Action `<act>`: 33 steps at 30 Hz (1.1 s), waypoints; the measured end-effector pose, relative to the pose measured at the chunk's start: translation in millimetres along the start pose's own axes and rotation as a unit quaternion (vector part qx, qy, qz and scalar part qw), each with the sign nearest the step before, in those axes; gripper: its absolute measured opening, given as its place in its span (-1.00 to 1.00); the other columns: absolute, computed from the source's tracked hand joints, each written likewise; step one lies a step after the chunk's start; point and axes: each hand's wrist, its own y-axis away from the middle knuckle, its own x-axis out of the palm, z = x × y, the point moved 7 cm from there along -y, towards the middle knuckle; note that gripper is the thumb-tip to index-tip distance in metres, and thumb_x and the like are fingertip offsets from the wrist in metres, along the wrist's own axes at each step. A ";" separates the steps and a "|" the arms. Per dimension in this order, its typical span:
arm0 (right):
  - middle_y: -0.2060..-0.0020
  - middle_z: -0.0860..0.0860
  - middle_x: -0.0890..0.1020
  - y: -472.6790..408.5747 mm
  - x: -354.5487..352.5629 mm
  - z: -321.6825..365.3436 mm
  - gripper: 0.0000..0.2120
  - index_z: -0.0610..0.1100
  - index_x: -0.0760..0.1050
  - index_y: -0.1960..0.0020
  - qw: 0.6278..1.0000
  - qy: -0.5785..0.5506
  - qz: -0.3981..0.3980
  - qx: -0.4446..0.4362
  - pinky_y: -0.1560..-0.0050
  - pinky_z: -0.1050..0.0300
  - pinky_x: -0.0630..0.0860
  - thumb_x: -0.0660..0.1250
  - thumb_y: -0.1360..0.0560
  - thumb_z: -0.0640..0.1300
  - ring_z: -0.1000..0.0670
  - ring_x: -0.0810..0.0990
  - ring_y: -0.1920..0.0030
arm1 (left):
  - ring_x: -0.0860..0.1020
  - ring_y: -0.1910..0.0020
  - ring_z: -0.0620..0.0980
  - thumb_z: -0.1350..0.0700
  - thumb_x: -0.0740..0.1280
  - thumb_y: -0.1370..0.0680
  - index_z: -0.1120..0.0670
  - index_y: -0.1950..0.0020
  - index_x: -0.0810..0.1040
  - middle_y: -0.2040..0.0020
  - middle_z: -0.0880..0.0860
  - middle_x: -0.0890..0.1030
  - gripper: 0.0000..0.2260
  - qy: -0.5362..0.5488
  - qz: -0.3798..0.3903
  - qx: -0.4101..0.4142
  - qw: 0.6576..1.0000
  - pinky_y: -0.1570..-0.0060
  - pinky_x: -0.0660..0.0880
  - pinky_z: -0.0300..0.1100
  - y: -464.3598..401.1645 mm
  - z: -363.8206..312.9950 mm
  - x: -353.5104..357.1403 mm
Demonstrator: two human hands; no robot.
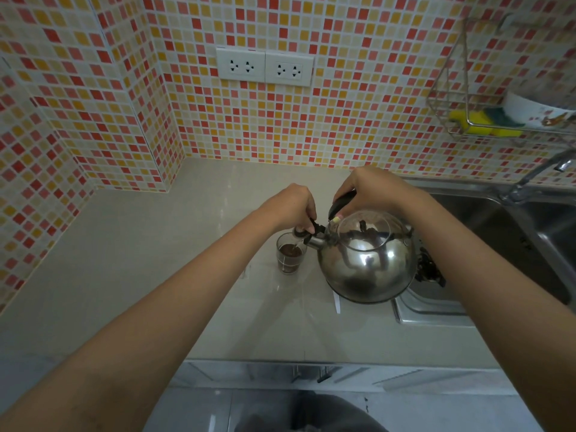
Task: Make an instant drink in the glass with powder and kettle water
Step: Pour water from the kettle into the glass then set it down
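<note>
A small clear glass (290,256) stands on the pale countertop (174,275) with brown powder and liquid inside. Tilted toward it from the right is a shiny steel kettle (367,263), its spout just above the glass rim, and a thin stream of water falls into the glass. My right hand (371,190) grips the kettle's black handle from above. My left hand (296,207) pinches the black spout cap lever and holds the cap lifted over the glass.
A steel sink (511,232) with a tap (536,176) lies to the right, and a gas stove burner (428,269) sits behind the kettle. A wire rack (467,120) with sponges and a bowl hangs on the tiled wall. Wall sockets (265,66) are above the counter.
</note>
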 end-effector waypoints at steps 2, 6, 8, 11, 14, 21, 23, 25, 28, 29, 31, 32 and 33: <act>0.24 0.15 0.71 0.3 -0.9 -4.9 -0.78 0.05 0.70 0.06 1.000 -0.022 -0.002 0.006 0.20 0.06 0.65 0.54 -0.30 0.02 0.14 0.63 0.25 | 0.64 0.03 0.06 0.20 0.53 -0.37 0.20 -0.11 0.67 -0.03 0.15 0.68 -0.68 0.020 -0.001 -0.003 1.000 0.09 0.50 -0.22 0.5 1.5 -1.9; 0.29 0.08 0.69 -0.9 -5.0 -22.3 -0.82 -0.02 0.70 0.11 0.998 -0.053 -0.007 0.031 0.21 0.04 0.62 0.55 -0.30 -0.02 0.05 0.64 0.25 | 0.61 0.17 -0.01 0.22 0.53 -0.37 0.19 -0.10 0.67 0.04 0.13 0.68 -0.69 0.071 -0.012 -0.011 0.997 0.25 0.43 -0.33 0.5 6.9 -8.5; 0.35 0.07 0.65 -1.4 -8.1 -30.5 -0.89 -0.03 0.68 0.18 0.997 -0.067 -0.018 0.034 0.32 0.12 0.52 0.55 -0.31 -0.07 0.02 0.60 0.29 | 0.59 0.21 -0.05 0.23 0.52 -0.37 0.19 -0.10 0.67 0.09 0.10 0.67 -0.70 0.090 -0.018 -0.014 0.996 0.27 0.42 -0.35 -1.6 9.3 -10.8; 0.35 0.08 0.66 -2.0 -15.2 -40.7 -0.87 -0.03 0.69 0.16 0.994 -0.097 -0.042 0.038 0.33 0.17 0.50 0.56 -0.30 -0.08 0.04 0.60 0.29 | 0.59 0.20 -0.05 0.23 0.52 -0.38 0.18 -0.10 0.67 0.18 0.05 0.63 -0.70 0.106 -0.032 -0.019 0.994 0.18 0.47 -0.30 -7.4 9.9 -14.7; 0.28 0.07 0.70 -4.6 -22.1 -52.6 -0.81 -0.03 0.71 0.11 0.988 -0.130 -0.066 0.042 0.16 0.03 0.60 0.58 -0.28 -0.08 0.02 0.65 0.20 | 0.58 0.19 -0.04 0.25 0.51 -0.38 0.20 -0.10 0.67 0.16 0.09 0.64 -0.70 0.146 -0.060 -0.022 0.987 0.08 0.49 -0.25 -17.0 9.6 -20.7; 0.17 0.04 0.73 -24.7 -27.2 -85.0 -0.70 -0.05 0.70 0.02 0.976 -0.181 -0.109 0.048 0.02 -0.04 0.64 0.59 -0.26 -0.06 0.04 0.67 0.15 | 0.59 0.19 -0.03 0.25 0.49 -0.41 0.21 -0.14 0.65 0.19 0.09 0.63 -0.70 0.195 -0.116 -0.036 0.973 0.04 0.51 -0.24 -49.9 13.3 -26.8; 0.17 0.03 0.73 -35.0 -25.7 -93.4 -0.69 -0.06 0.70 0.00 0.975 -0.185 -0.110 0.049 0.02 -0.04 0.64 0.59 -0.27 -0.06 0.04 0.67 0.15 | 0.57 0.24 -0.11 0.24 0.49 -0.41 0.20 -0.14 0.64 0.22 0.04 0.62 -0.70 0.195 -0.124 -0.048 0.972 0.06 0.47 -0.27 -61.8 16.5 -26.4; 0.16 0.04 0.73 -46.3 -23.1 -102.0 -0.69 -0.06 0.69 -0.01 0.974 -0.194 -0.107 0.048 0.01 -0.02 0.64 0.58 -0.28 -0.07 0.04 0.66 0.15 | 0.56 0.24 -0.12 0.24 0.49 -0.42 0.20 -0.15 0.64 0.23 0.03 0.61 -0.70 0.193 -0.132 -0.060 0.970 0.05 0.46 -0.28 -74.3 19.5 -26.0; 0.08 0.00 0.73 -65.1 -19.7 -115.4 -0.64 -0.10 0.68 -0.06 0.974 -0.198 -0.104 0.048 -0.05 -0.02 0.62 0.58 -0.28 -0.07 0.01 0.66 0.08 | 0.57 0.19 -0.05 0.25 0.48 -0.43 0.21 -0.15 0.63 0.22 0.07 0.61 -0.70 0.193 -0.136 -0.076 0.969 0.00 0.45 -0.24 -93.1 23.7 -25.0; 0.05 -0.02 0.72 -71.5 -18.3 -119.6 -0.62 -0.11 0.67 -0.07 0.974 -0.196 -0.101 0.047 -0.08 -0.03 0.61 0.58 -0.28 -0.07 0.00 0.66 0.05 | 0.57 0.17 -0.04 0.25 0.48 -0.43 0.21 -0.16 0.63 0.21 0.08 0.61 -0.70 0.190 -0.137 -0.082 0.969 0.00 0.45 -0.23 -99.2 25.3 -24.4; 0.07 -0.03 0.73 -84.3 -15.3 -127.6 -0.65 -0.11 0.67 -0.06 0.974 -0.200 -0.092 0.045 -0.08 -0.04 0.60 0.57 -0.29 -0.10 -0.01 0.66 0.06 | 0.57 0.16 -0.03 0.25 0.47 -0.44 0.21 -0.16 0.63 0.19 0.10 0.62 -0.71 0.186 -0.138 -0.093 0.968 0.01 0.45 -0.23 -111.0 28.7 -23.7; 0.10 -0.02 0.73 -90.6 -13.4 -131.1 -0.68 -0.11 0.68 -0.04 0.974 -0.204 -0.087 0.044 -0.06 -0.04 0.61 0.57 -0.30 -0.12 -0.01 0.66 0.08 | 0.57 0.16 -0.02 0.25 0.47 -0.44 0.21 -0.15 0.63 0.17 0.12 0.63 -0.71 0.184 -0.138 -0.099 0.968 0.02 0.45 -0.22 -116.0 30.6 -23.1; 0.13 -0.01 0.73 -96.7 -11.7 -134.5 -0.70 -0.10 0.69 -0.03 0.974 -0.206 -0.084 0.043 -0.05 -0.03 0.62 0.57 -0.30 -0.14 0.01 0.66 0.11 | 0.57 0.17 -0.02 0.25 0.47 -0.44 0.22 -0.15 0.63 0.16 0.14 0.64 -0.71 0.183 -0.137 -0.106 0.968 0.03 0.46 -0.22 -120.8 32.8 -22.4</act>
